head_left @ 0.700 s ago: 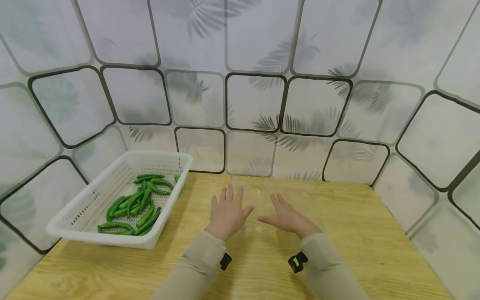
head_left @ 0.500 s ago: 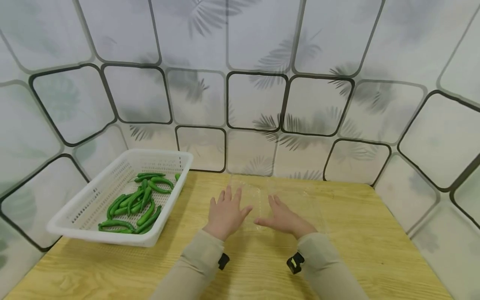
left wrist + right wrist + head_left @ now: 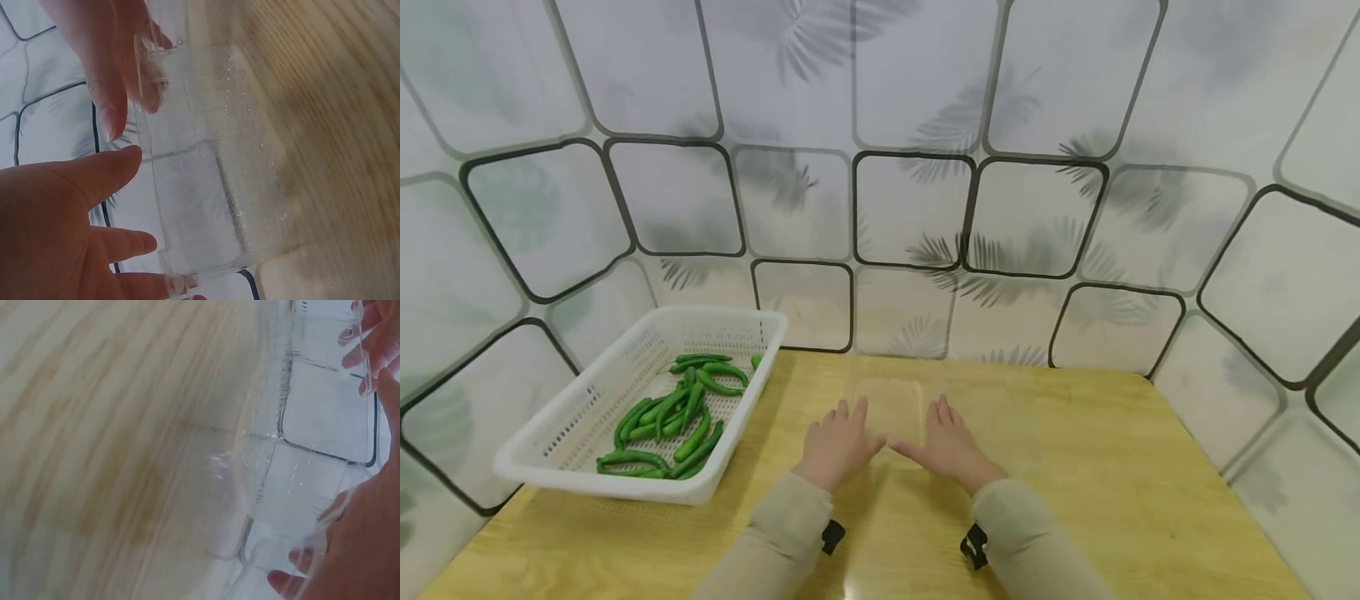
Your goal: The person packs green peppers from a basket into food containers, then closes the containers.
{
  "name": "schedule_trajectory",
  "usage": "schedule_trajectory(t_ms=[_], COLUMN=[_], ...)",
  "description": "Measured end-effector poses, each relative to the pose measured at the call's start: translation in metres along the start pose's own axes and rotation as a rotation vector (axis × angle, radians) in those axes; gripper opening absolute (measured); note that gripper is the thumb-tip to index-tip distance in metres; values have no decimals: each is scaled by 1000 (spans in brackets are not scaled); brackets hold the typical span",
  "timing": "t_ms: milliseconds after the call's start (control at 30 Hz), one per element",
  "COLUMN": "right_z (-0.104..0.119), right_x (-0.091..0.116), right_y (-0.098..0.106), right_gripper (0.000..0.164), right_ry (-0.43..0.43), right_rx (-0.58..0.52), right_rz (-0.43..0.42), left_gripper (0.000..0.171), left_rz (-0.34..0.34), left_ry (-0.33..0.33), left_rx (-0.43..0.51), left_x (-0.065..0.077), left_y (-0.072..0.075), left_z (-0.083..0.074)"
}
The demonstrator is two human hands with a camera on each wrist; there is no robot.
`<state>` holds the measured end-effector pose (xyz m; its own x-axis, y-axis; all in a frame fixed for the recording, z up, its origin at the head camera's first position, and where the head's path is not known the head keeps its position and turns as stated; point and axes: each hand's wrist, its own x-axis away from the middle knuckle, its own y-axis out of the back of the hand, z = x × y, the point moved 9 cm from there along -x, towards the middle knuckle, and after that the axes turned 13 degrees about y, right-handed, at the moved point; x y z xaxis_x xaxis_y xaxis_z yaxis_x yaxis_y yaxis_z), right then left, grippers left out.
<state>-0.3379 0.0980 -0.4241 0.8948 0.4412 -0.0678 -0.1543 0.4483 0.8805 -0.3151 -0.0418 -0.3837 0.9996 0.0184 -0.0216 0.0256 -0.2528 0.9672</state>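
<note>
A clear plastic container point(image 3: 891, 408) is on the table in front of the person, hard to make out against the wood in the head view. My left hand point(image 3: 838, 448) is at its left part, fingers spread and fairly straight. On the other side is my right hand point(image 3: 953, 448), its thumb almost meeting the left thumb. Close up in the left wrist view, the container's point(image 3: 194, 200) thin ridged walls show, with left fingertips along its edge. The right wrist view shows right fingers point(image 3: 287, 582) behind or against the transparent wall; exact contact is unclear.
A white perforated basket point(image 3: 715, 487) stands to the left, holding several green chili peppers point(image 3: 673, 408). Both rest on a wood-grain table point(image 3: 1120, 483). A patterned wall covering point(image 3: 910, 208) encloses the back and sides.
Both hands have drawn back slightly towards the person and a little to the left, and their thumbs have come closer together. The basket and peppers stay where they were.
</note>
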Motion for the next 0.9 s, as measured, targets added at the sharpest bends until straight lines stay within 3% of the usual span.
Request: schedule_trajectory(t_ms=[167,433,600,900], right_z=[1,2,-1,3], right_x=[0,-6,-8,-14], right_y=[-6,-3,-6,-4], right_gripper=[115,119,123,124], right_ry=[-14,-68,-109,-127], right_rx=[-25,-153,-128,-125], right_rz=[-16,9,13,68], left_gripper=[67,66,65,45], left_rz=[45,19,33,13], left_ry=[5,-76,-110,-168], left_rx=[34,-16,-38,-12], left_x=[2,-1,1,-5], left_y=[-9,-4,-4,4], left_z=[6,8,7,9])
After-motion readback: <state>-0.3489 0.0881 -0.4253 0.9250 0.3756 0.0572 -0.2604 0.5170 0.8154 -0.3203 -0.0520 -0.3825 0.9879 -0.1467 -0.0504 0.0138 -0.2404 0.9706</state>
